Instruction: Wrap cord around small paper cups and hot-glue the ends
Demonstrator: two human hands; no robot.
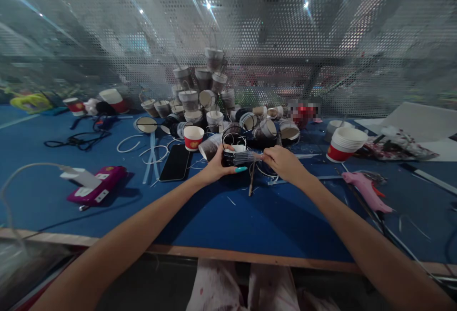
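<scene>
Near the middle of the blue table, my left hand (218, 164) is wrapped round a small dark cup (232, 151) with a pale inside and a thin arched handle. Its thumb, with a turquoise nail, lies along the near side. Grey, string-like strands (244, 158) stretch across the cup's side towards my right hand (280, 162), whose fingers are pinched on their end. A thin brown stick (251, 180) hangs or lies just below the strands; whether a hand touches it is unclear. Behind stands a red and white paper cup (193, 138).
Many grey cups (188, 99) are piled behind my hands, against a perforated metal screen (267, 39). A black phone (174, 163) and a purple power strip (96, 186) lie left. Stacked paper cups (346, 144) and a pink glue gun (366, 191) are right.
</scene>
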